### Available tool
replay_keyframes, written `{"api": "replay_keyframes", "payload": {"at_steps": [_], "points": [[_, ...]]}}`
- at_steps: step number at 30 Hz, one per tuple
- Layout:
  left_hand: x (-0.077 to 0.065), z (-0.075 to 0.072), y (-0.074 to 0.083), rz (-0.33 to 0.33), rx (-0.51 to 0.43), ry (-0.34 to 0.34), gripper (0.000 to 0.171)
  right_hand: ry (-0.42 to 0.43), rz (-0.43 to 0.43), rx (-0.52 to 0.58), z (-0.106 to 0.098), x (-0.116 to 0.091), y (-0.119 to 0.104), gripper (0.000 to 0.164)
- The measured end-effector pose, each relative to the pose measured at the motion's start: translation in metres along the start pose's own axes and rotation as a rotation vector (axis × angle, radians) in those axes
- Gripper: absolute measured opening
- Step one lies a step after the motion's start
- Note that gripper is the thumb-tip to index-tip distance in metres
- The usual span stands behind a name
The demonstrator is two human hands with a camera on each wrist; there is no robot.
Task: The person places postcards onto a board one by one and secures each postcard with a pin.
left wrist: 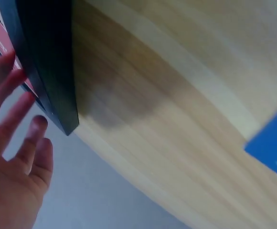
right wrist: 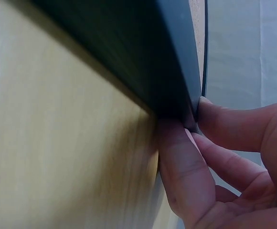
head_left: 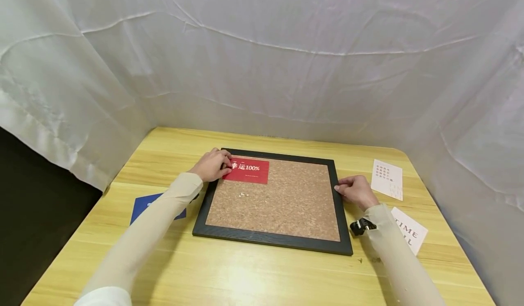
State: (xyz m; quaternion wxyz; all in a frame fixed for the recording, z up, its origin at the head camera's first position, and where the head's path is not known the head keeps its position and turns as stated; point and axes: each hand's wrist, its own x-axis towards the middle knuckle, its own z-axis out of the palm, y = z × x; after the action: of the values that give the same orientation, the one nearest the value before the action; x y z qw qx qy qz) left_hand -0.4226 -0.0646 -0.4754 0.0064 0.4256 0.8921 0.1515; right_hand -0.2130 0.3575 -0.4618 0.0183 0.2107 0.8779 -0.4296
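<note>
A cork board with a black wooden frame lies on the table. Across its upper left corner is a red card with white lettering and "100%". My left hand reaches over the frame's left side and touches the card's left end with its fingertips; in the left wrist view the fingers of this hand are spread and only loosely bent. On the opposite side my right hand pinches the frame's right edge. From the right wrist, its thumb lies on top of the black frame and a finger against the outer side.
A blue card lies left of the board, partly under my left forearm. To the right are a white card with small print and another white card reading "TIME". A pale curtain surrounds the table's back and sides.
</note>
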Motion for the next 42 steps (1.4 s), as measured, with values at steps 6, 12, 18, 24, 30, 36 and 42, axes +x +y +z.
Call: {"api": "replay_keyframes", "payload": {"at_steps": [6, 12, 18, 24, 30, 36, 42], "points": [[-0.004, -0.003, -0.003, 0.008, -0.045, -0.088, 0.033, 0.004, 0.003, -0.005, -0.001, -0.003, 0.000, 0.038], [-0.007, -0.001, -0.013, 0.021, -0.064, -0.124, 0.043, 0.004, -0.001, -0.003, -0.001, -0.004, 0.002, 0.038], [-0.011, 0.003, -0.017, 0.034, -0.100, -0.117, 0.046, 0.006, 0.006, 0.002, 0.000, -0.007, 0.005, 0.038], [-0.013, 0.007, -0.014, 0.021, -0.124, -0.120, 0.047, -0.002, 0.004, 0.006, -0.002, -0.011, 0.011, 0.039], [-0.017, 0.011, -0.012, 0.022, -0.135, -0.106, 0.048, -0.046, 0.008, 0.034, -0.006, -0.017, 0.013, 0.043], [-0.018, 0.010, -0.016, 0.048, -0.141, -0.078, 0.046, -0.142, -0.030, 0.003, -0.024, -0.029, -0.001, 0.051], [-0.021, 0.005, -0.023, 0.042, -0.142, -0.074, 0.046, -0.134, -0.147, -0.152, -0.040, -0.041, -0.013, 0.052]]}}
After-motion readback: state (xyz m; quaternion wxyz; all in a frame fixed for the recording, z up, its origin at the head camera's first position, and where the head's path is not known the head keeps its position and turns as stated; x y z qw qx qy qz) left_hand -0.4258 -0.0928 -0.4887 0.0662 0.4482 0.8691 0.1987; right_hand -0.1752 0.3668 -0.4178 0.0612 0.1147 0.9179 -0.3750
